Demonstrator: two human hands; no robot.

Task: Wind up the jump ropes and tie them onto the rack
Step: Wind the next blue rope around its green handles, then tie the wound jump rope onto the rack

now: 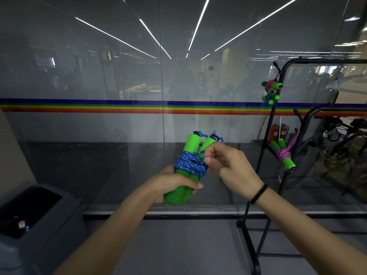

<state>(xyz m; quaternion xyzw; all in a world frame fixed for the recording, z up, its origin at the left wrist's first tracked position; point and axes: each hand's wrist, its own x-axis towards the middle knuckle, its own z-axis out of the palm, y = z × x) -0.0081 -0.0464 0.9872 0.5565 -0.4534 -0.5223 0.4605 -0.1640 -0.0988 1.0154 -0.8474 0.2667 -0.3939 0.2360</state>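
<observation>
Two green handles (186, 167) upright, wound in blue rope (189, 164); left hand (174, 185) clamps their base, right hand (228, 165) pinches the rope end; rack (276, 116) lies rightward, nearer the right hand

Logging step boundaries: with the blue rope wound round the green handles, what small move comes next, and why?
Probably tuck the end under the wraps: the right hand pinches the blue rope beside them, the left hand grips the green handles.
</observation>
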